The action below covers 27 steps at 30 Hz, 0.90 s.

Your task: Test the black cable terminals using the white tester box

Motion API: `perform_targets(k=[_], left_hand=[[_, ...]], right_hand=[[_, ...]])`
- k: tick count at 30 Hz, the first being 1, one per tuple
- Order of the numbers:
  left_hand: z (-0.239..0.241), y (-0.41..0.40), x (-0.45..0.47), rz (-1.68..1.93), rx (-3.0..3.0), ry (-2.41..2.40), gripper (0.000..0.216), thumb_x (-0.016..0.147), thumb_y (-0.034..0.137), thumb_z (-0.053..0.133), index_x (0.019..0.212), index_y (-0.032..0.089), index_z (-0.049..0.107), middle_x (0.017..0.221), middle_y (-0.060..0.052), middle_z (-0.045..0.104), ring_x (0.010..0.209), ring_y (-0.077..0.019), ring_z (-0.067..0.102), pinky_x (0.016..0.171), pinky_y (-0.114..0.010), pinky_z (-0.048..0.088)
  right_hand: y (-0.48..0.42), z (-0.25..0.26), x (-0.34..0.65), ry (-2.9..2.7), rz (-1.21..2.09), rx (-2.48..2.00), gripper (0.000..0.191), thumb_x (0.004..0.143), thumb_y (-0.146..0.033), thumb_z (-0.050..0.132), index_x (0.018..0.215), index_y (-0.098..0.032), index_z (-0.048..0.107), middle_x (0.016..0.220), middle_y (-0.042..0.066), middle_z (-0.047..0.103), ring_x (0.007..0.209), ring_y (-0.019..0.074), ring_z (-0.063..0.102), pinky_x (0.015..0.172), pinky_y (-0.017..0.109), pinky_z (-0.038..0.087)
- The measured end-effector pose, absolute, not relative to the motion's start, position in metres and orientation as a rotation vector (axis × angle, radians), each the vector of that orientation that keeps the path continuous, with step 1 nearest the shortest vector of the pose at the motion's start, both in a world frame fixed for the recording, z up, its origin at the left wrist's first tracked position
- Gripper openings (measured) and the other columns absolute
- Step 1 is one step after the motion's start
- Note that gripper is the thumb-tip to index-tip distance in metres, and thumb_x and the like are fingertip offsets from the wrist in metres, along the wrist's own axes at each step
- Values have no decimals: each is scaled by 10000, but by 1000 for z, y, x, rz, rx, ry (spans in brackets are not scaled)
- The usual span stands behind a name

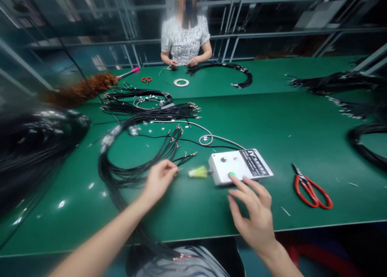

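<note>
My left hand is closed in a pinch on the end of a thin cable, and a fine tip pokes out towards a yellow-green cone. That cone sits on the left side of a small white control box with a dark label. My right hand has its fingers spread, the index fingertip at the green button on the box. A bundle of black cables with stripped copper ends curves around behind my left hand and hangs over the table's front edge.
Red-handled scissors lie right of the box. More black cable bundles lie right, and a plastic-covered pile left. A brown duster lies far left. A person opposite handles a thin wire near a white ring.
</note>
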<state>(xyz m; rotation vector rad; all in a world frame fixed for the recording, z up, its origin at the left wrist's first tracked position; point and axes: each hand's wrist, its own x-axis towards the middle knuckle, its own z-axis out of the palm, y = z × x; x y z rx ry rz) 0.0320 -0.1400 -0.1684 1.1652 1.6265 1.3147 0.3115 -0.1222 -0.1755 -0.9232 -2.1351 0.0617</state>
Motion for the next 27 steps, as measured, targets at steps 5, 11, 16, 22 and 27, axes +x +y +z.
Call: perform_targets(k=[5,11,16,22,27], left_hand=[[-145,-76,-22,1721,1074,1722,295,876,323,571,1134,197,504,947,-34,587,716,-106,569,659,-224,458],[-129,-130,-12,1260,1856,1869,218,879,242,626,1089,215,573,1093,-67,595,1029,-214,567,881,-330,471],[-125,-241,44,-22,2304,1176,37,881,207,648,862,180,666,910,-66,655,865,-219,605,847,-349,501],[-121,-237,45,-90,2065,1226,141,925,269,606,993,206,712,940,-64,668,892,-211,607,841,-324,483],[-118,-232,42,9,1725,1336,115,828,210,731,942,211,712,956,-29,652,970,-204,602,846,-277,459]], right_hand=[[-133,-193,310,-2194,255,-833,264,867,-59,604,1077,-219,613,1239,103,676,1188,281,573,961,487,468],[-132,-203,313,-2158,369,-837,285,869,-40,593,1102,-202,615,1249,116,656,1191,269,567,954,469,495],[-133,-202,312,-2160,417,-809,307,865,-23,589,1101,-217,614,1226,100,669,1170,265,577,950,471,505],[-132,-199,309,-2194,398,-772,298,872,-17,585,1100,-207,616,1196,94,683,1137,248,593,942,447,514],[-136,-197,309,-2203,402,-772,290,880,-30,584,1105,-210,610,1188,92,686,1098,236,613,929,436,516]])
